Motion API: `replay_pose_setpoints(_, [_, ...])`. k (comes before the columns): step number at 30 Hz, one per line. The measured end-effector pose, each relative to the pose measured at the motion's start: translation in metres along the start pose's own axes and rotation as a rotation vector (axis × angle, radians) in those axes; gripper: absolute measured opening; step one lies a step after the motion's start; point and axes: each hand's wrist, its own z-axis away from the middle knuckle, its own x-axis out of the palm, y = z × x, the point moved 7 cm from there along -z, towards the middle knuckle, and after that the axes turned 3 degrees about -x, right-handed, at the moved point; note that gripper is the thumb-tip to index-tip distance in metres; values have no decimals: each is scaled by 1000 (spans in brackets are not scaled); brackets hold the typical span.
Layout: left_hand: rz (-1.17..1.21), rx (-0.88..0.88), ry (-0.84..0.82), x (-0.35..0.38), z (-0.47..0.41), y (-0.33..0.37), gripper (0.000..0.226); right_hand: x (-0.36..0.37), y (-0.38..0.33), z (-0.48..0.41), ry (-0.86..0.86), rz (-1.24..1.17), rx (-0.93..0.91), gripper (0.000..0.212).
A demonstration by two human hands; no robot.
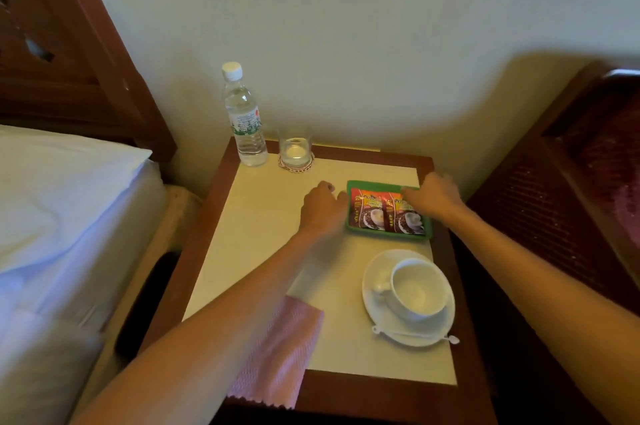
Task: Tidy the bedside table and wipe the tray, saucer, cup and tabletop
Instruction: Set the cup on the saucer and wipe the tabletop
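Note:
A small green tray [353,186] with two coffee sachets [386,213] lies at the right of the bedside table's cream top [263,216]. My left hand [320,208] holds the tray's left edge with curled fingers. My right hand [431,196] grips its far right corner. Nearer to me, a white cup [419,289] stands on a white saucer [372,280], and a white stirrer [415,334] rests on the saucer's front rim. A pink cloth [280,352] lies under my left forearm at the table's front edge.
A water bottle [244,119] and a drinking glass [295,149] on a round coaster stand at the table's back left by the wall. A bed with white linen [62,209] is on the left. Another dark wooden headboard [568,182] flanks the right.

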Motion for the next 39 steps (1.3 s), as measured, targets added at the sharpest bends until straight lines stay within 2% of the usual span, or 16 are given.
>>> replay_pose_setpoints(2, [-49, -6, -57, 13, 5, 8, 38, 10, 9, 9, -95, 6, 39, 65])
replay_pose_setpoints(4, [-38, -9, -75, 15, 7, 12, 31, 18, 3, 17, -154, -68, 35, 53])
replay_pose_setpoints(10, [-8, -59, 90, -45, -4, -20, 28, 45, -59, 24, -234, -217, -35, 33])
replay_pose_setpoints(16, [-71, -97, 240, -132, -25, -65, 27, 80, -156, 34, -300, -358, -149, 42])
replay_pose_setpoints(21, [-56, -79, 257, -160, -35, -90, 28, 94, -194, 37, -309, -346, -211, 46])
replay_pose_setpoints(23, [-74, -62, 254, -161, -37, -95, 26, 94, -192, 39, -302, -340, -206, 46])
replay_pose_setpoints(25, [-200, -30, 299, -164, -28, -94, 24, 83, -182, 42, -254, -286, -201, 49])
replay_pose_setpoints(26, [-260, 11, 332, -164, -18, -91, 31, 73, -173, 45, -203, -257, -202, 51])
replay_pose_setpoints(28, [-262, 146, 359, -159, 7, -85, 28, 53, -156, 48, -111, -225, -216, 53])
replay_pose_setpoints(30, [-247, 326, 253, -140, 39, -83, 22, 37, -134, 56, -77, -227, -238, 46])
replay_pose_setpoints(32, [-306, 457, 86, -117, 71, -85, 26, 24, -108, 66, -58, -255, -236, 41])
replay_pose_setpoints(35, [-457, 535, -104, -83, 112, -96, 34, 0, -68, 86, -6, -308, -215, 37])
replay_pose_setpoints(37, [-557, 580, -135, -63, 135, -102, 37, -13, -43, 97, 29, -345, -191, 32])
replay_pose_setpoints(39, [-565, 618, -76, -49, 155, -105, 38, -22, -18, 108, 61, -374, -158, 24])
